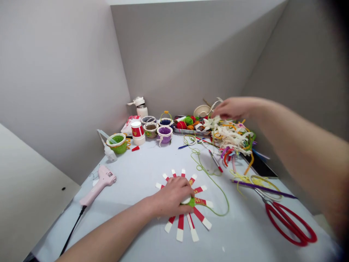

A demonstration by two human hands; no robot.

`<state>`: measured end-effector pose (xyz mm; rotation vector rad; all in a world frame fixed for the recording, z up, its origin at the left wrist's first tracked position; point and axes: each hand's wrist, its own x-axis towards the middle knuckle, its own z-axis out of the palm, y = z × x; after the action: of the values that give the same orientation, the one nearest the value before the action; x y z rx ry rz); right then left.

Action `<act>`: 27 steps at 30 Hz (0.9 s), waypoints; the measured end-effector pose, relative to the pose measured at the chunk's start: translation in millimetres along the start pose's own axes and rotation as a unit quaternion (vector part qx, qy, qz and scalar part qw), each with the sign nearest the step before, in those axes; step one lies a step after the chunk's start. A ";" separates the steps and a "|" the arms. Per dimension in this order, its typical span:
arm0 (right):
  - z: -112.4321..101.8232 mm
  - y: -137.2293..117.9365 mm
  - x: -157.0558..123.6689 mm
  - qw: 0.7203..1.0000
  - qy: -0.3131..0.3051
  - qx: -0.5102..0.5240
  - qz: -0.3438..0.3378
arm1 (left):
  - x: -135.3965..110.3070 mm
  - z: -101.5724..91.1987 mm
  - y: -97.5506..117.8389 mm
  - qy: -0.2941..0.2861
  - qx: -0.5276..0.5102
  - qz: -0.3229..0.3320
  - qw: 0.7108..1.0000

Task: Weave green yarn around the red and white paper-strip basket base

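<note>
Some yarn (181, 125) in tray (192, 132) near right hand (229, 107)

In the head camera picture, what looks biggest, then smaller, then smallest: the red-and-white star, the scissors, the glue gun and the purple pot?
1. Star and scissors: too alike to rank.
2. Glue gun, not counting its cord.
3. Purple pot; it sits farther back, which shrinks it.

Smooth, plain grey walls (65, 65) are enclosing a flat, bluish-white surface (131, 189) on three sides. A diagonal shadow (231, 69) is crossing the back wall (158, 43).
</note>
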<state>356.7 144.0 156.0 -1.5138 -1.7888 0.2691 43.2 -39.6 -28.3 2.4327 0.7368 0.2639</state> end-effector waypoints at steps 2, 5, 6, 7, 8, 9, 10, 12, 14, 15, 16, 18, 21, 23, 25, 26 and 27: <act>33.8 7.9 -2.9 0.991 -0.097 -0.029 0.088 | 0.3 0.8 -0.3 0.000 -0.003 -0.004 1.000; 90.8 13.5 -7.8 0.968 -0.177 -0.045 0.173 | 0.6 2.2 -1.6 -0.002 -0.005 -0.006 1.000; 109.1 13.9 -9.5 0.961 -0.192 -0.044 0.194 | 0.7 2.8 -2.3 -0.003 -0.004 -0.005 1.000; 126.3 13.6 -11.2 0.956 -0.200 -0.039 0.211 | 0.8 3.3 -2.9 -0.003 -0.003 -0.003 1.000; 142.0 12.9 -12.8 0.951 -0.207 -0.033 0.229 | 1.0 3.8 -3.6 -0.002 -0.002 0.000 1.000; 156.1 11.9 -14.3 0.946 -0.211 -0.026 0.245 | 1.1 4.3 -4.1 -0.002 -0.001 0.002 1.000; 168.4 10.6 -15.6 0.942 -0.214 -0.018 0.257 | 1.2 4.7 -4.6 -0.002 0.001 0.003 1.000; 186.6 7.6 -16.7 0.936 -0.217 0.001 0.277 | 1.6 5.1 -4.9 -0.005 0.006 0.002 1.000; 194.9 4.2 -14.1 0.932 -0.216 0.020 0.290 | 1.9 4.9 -4.7 -0.009 0.008 0.000 1.000; 194.6 2.2 -10.6 0.931 -0.213 0.029 0.293 | 2.0 4.7 -4.4 -0.011 0.008 -0.001 1.000; 191.4 -0.1 -5.6 0.932 -0.209 0.037 0.294 | 2.0 4.4 -4.2 -0.012 0.007 -0.002 1.000; 176.2 -7.1 9.0 0.937 -0.192 0.054 0.286 | 1.8 3.8 -3.9 -0.015 0.005 -0.001 1.000; 137.4 -26.4 37.1 0.954 -0.140 0.082 0.251 | 1.7 3.6 -4.4 -0.012 0.004 0.002 1.000; 106.9 -45.6 54.2 0.969 -0.082 0.103 0.210 | 1.9 3.8 -4.9 -0.007 0.005 0.003 1.000; 76.8 -67.8 66.7 0.980 -0.019 0.129 0.152 | 2.4 4.1 -5.3 -0.006 0.009 0.004 1.000; 62.4 -79.0 71.1 0.983 0.010 0.139 0.123 | 2.7 4.1 -5.5 -0.007 0.012 0.004 1.000; 48.4 -89.6 74.3 0.984 0.035 0.148 0.094 | 3.0 4.1 -5.5 -0.007 0.014 0.005 1.000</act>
<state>257.0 202.0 207.0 -1.4573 -1.4773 0.5435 44.6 -36.1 -34.8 2.4627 0.7280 0.2426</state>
